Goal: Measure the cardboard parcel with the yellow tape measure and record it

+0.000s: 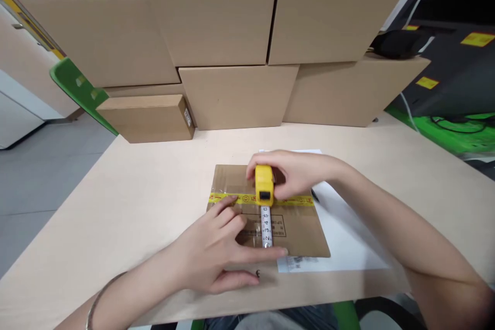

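Atop a taped cardboard package [303,237], the right hand [297,169] clamps a yellow tape measure [264,178] while the left hand [211,250], fingers spread, apparently steadies its blade [266,224].

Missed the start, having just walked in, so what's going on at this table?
A person's right hand holds a yellow tape measure over flat brown cardboard, its blade drawn out toward the near edge. The left hand is spread over the cardboard's near left part, index finger by the blade's end. White paper lies partly under the cardboard.
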`<state>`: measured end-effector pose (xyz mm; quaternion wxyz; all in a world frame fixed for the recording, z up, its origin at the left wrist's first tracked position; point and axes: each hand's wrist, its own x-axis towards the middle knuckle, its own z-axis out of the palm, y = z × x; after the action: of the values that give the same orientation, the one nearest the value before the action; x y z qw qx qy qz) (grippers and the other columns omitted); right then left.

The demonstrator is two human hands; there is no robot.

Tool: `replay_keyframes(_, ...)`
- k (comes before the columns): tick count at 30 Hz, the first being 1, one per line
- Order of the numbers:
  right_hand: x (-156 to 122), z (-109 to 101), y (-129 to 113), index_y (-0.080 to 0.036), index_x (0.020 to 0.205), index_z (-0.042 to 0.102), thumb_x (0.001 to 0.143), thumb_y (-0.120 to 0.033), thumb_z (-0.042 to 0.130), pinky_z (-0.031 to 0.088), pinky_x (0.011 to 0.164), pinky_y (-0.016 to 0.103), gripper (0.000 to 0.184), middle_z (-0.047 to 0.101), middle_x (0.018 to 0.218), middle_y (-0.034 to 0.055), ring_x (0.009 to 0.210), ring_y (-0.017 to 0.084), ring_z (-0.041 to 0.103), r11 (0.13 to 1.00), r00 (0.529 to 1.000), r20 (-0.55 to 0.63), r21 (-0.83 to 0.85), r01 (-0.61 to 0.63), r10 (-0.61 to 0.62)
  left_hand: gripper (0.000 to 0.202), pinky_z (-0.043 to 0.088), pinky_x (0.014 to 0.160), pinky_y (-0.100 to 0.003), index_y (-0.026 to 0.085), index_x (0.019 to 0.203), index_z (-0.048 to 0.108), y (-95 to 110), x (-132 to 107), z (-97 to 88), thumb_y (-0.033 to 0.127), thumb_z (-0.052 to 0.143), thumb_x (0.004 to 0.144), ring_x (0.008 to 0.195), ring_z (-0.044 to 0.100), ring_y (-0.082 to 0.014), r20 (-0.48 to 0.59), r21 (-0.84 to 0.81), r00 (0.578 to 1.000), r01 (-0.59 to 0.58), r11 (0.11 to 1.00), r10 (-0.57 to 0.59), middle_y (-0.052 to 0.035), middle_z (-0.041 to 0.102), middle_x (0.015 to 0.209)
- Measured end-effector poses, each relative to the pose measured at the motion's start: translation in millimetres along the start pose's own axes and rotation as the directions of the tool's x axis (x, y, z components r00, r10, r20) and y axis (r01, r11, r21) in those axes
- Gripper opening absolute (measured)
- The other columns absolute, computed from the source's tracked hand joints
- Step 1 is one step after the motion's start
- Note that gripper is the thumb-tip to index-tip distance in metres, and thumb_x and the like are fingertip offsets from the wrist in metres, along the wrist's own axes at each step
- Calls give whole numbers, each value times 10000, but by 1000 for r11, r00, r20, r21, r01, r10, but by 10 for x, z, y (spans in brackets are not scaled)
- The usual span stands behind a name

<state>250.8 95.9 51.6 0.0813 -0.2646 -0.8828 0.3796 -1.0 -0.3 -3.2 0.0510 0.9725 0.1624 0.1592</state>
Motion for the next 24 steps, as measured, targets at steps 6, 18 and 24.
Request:
replay_keyframes(6, -449, 354, -393, -222, 977, 618, 654, -135, 676, 453, 614, 259, 340, 614, 934, 10, 728, 153, 575, 995, 996, 21, -59, -85, 87, 647, 449, 918, -475, 222, 1326, 537, -44, -48, 46, 724, 384, 948, 849, 539, -262, -112, -205, 992, 30, 978, -54, -75, 587, 936)
replay_keyframes(18, -1080, 475, 161, -236, 983, 582, 897, -552, 656, 403, 549, 278, 336, 538, 697, -29, 595, 151, 492, 750, 648, -481, 624, -221, 591, 501, 386, 1120, -505, 267, 1419, 490, -400, -217, 222, 533, 487, 995, 1308, 471, -317, -101, -661, 416, 651, 374, -904, -104, 517, 1309)
replay_keyframes(24, -1011, 655, 218, -225, 954, 580, 862, -596, 685, 412, 591, 268, 397, 543, 765, -23, 652, 146, 485, 699, 435, -584, 695, -167, 685, 470, 384, 1110, -521, 244, 1206, 691, -557, -243, 239, 567, 415, 1006, 1245, 524, -336, 108, -589, 524, 719, 370, -845, -101, 668, 1198)
